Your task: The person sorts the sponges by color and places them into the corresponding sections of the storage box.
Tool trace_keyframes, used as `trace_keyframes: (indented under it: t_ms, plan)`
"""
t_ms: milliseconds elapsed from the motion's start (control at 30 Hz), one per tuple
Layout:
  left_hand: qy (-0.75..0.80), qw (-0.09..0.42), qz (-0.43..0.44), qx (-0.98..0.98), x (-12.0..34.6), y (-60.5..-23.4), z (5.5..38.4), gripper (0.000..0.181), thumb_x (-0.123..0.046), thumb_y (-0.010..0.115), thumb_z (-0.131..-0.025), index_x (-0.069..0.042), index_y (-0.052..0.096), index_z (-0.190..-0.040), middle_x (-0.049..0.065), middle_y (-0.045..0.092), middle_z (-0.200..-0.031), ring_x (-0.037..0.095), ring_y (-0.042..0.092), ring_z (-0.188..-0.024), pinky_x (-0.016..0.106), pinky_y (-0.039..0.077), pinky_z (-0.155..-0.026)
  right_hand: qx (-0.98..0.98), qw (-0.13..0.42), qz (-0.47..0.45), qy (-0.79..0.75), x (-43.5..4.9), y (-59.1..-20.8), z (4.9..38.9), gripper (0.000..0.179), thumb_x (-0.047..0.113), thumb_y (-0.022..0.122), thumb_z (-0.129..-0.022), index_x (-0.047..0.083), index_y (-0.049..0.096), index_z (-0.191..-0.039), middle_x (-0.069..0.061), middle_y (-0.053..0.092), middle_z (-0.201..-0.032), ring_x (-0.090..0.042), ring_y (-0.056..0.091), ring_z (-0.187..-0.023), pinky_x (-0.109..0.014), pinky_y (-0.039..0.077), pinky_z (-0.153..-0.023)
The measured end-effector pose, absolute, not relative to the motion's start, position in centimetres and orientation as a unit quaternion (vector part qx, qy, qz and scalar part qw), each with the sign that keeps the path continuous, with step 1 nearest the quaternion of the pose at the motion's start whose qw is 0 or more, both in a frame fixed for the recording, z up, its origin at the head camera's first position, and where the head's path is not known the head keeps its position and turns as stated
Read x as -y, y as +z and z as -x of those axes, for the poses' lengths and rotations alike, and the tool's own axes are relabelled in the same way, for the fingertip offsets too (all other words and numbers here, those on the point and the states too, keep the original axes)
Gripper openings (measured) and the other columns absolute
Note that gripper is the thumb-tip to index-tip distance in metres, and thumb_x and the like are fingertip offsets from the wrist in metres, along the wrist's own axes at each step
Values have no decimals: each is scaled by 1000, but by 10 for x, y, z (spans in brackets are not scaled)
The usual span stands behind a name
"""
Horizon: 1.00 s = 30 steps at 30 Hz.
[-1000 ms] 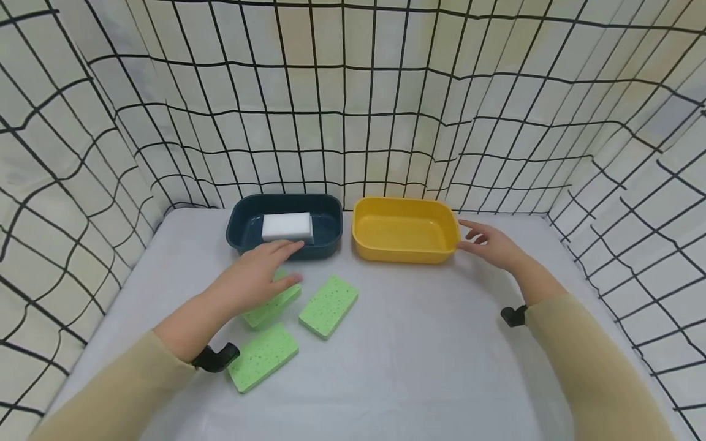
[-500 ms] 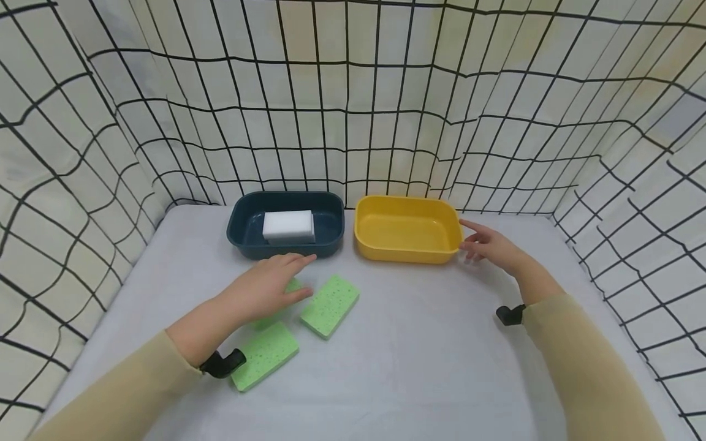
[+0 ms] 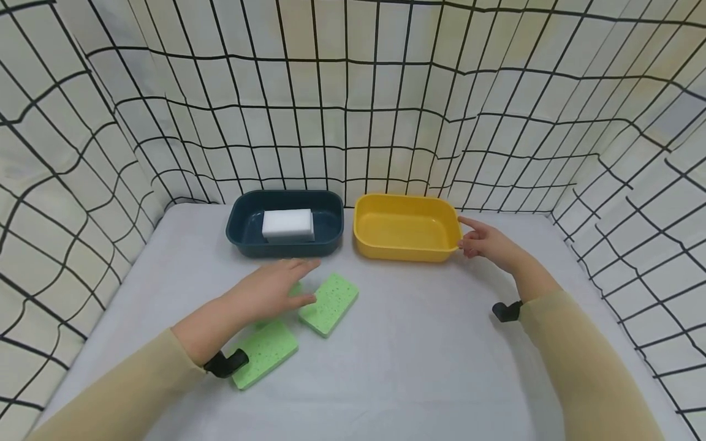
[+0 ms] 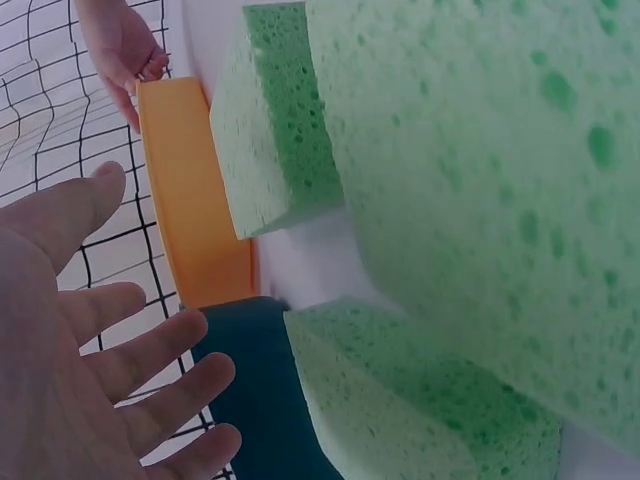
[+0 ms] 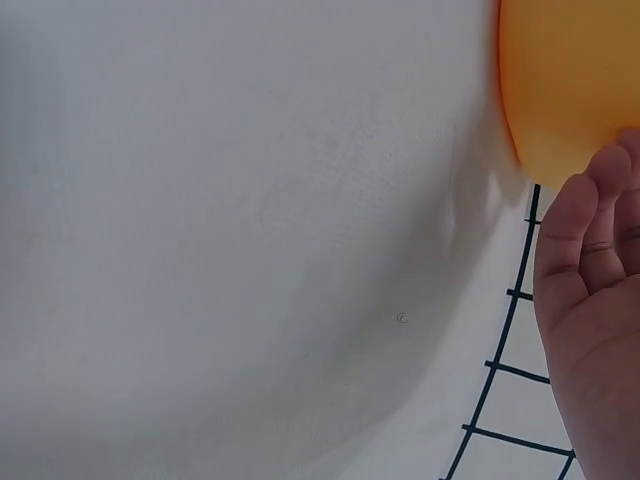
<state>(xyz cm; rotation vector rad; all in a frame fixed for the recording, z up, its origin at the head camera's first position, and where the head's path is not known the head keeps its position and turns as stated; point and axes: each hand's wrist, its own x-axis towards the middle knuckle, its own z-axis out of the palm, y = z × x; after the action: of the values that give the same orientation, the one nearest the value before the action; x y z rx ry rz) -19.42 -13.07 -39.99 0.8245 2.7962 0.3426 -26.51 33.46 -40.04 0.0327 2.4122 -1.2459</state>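
Note:
My left hand [image 3: 270, 291] hovers with fingers spread over a green sponge [image 3: 296, 290] that it mostly hides in the head view. Two more speckled green sponges lie close by: one to the right [image 3: 331, 305], another nearer [image 3: 267, 354]. The left wrist view has the left palm [image 4: 60, 350] beside the sponges, holding nothing. At the yellow container's [image 3: 405, 252] right end, my right hand [image 3: 493, 247] touches the side with its fingertips, index finger extended and other fingers bent. A white block [image 3: 288, 225] lies inside the dark blue container [image 3: 276, 250].
Both containers stand side by side at the back of the white-covered table [image 3: 419, 355]. Pale walls with a black grid [image 3: 344, 110] rise behind and at both sides. Black wrist cameras [image 3: 227, 363] sit at the sleeve cuffs.
My left hand has drawn back slightly from the dark blue container and shifted right over the sponges. The right hand's lower fingers have bent more while staying at the yellow container's end.

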Motion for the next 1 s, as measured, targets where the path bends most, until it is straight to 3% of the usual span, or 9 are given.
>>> trace_keyframes:
  t_ms: [300,533,1000]
  plan:
    - [97,153,-268,-946,119,-400,188,73,-52,66,-91,-15,44,-150,10,54,-144,32,48,-133,53,34,-109,-867,201,-16,-455,-343,-415,273,78,29,62,-99,22,15,-161,-25,54,-122,-40,54,-105,-47,41,-106]
    - [81,180,-255,-947,114,-408,188,83,-60,68,-86,-11,46,-149,11,57,-140,32,51,-129,50,40,-105,-871,196,-12,-450,-349,-424,279,81,35,65,-97,24,15,-161,-21,54,-120,-36,55,-103,-43,45,-102]
    - [65,204,-247,-945,104,-418,186,102,-66,74,-77,-6,39,-151,17,48,-147,37,43,-135,54,32,-110,-865,192,-17,-463,-348,-427,278,77,32,63,-98,24,18,-160,-20,55,-118,-35,55,-102,-42,44,-102]
